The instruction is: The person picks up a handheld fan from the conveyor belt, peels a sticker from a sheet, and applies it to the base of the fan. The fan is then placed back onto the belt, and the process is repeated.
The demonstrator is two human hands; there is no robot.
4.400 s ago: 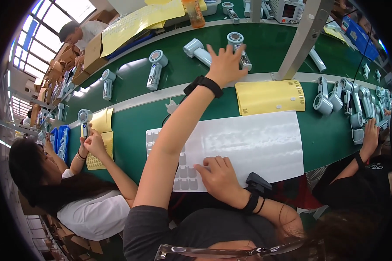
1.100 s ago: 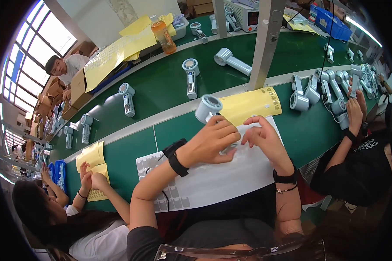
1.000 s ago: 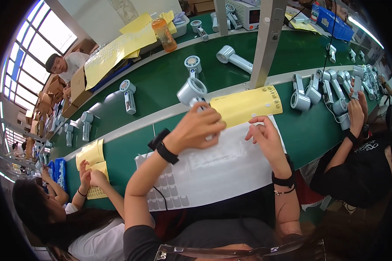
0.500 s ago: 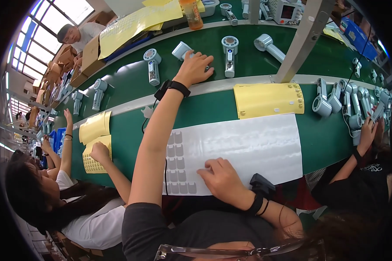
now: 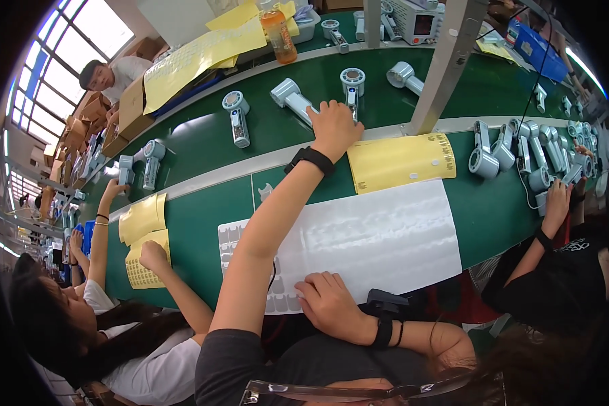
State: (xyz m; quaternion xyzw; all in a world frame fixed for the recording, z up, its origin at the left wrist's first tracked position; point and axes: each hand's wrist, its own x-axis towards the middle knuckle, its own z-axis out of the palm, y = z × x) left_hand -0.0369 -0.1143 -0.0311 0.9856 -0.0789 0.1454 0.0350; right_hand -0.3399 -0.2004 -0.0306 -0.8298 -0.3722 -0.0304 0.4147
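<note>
My left hand (image 5: 335, 128) reaches out over the green bench among several light-blue handheld fans. Its bent fingers cover the lower handle of an upright handheld fan (image 5: 352, 79). Close to its left side lies the handle of a tilted handheld fan (image 5: 287, 93). The fingertips are hidden, so a grip on either fan cannot be made out. Low on a white sheet (image 5: 379, 237) with grey rounded labels (image 5: 277, 302) rests my right hand (image 5: 331, 308). It is open, fingers loosely bent, its thumb side beside the labels.
Yellow label sheets (image 5: 402, 162) lie beyond the white sheet. A metal post (image 5: 446, 68) rises behind them. Many fans (image 5: 487, 159) crowd the right side near a co-worker's hand (image 5: 557, 199). Another co-worker (image 5: 68, 304) sits at left. An orange bottle (image 5: 279, 34) stands at the back.
My left hand has moved right, from the tilted fan to beside the upright one, uncovering more of the tilted fan's handle. My right hand has shifted down and left. The view has shifted slightly.
</note>
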